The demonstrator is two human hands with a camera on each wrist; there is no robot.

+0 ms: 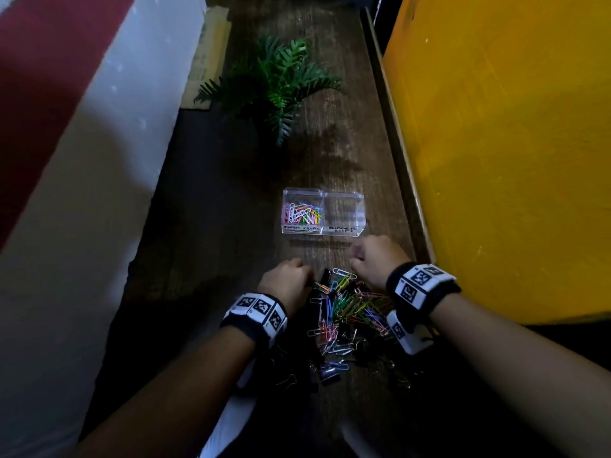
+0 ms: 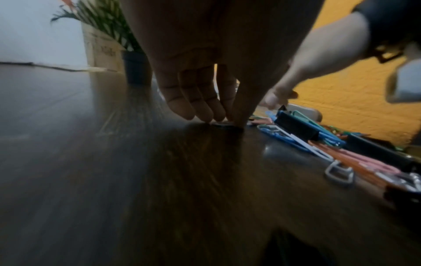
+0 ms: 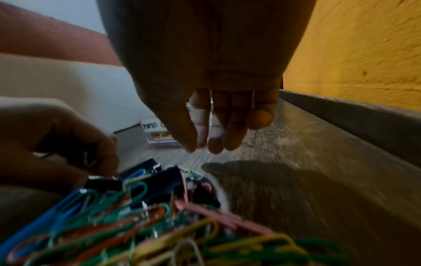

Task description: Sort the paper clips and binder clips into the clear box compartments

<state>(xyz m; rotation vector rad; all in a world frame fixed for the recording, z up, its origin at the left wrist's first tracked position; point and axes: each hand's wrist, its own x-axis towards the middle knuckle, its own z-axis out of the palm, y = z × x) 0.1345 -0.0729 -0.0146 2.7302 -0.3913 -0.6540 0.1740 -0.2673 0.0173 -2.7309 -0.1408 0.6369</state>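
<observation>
A clear two-compartment box (image 1: 344, 209) stands on the dark wooden table. Its left half holds coloured paper clips (image 1: 302, 213); I see nothing in its right half. A mixed pile of paper clips and black binder clips (image 1: 350, 305) lies near me. My left hand (image 1: 309, 280) is at the pile's far left edge, and its fingertips (image 2: 227, 122) pinch a small black binder clip (image 3: 102, 181) against the table. My right hand (image 1: 355, 256) hovers over the pile's far right side, between pile and box. The right fingers (image 3: 214, 140) hang relaxed and hold nothing.
A potted green plant (image 1: 274, 81) stands farther back, with a cardboard piece (image 1: 205, 61) behind it on the left. A raised wooden edge (image 1: 390, 127) and a yellow wall (image 1: 496, 160) close the right side. A white wall (image 1: 99, 160) runs along the left.
</observation>
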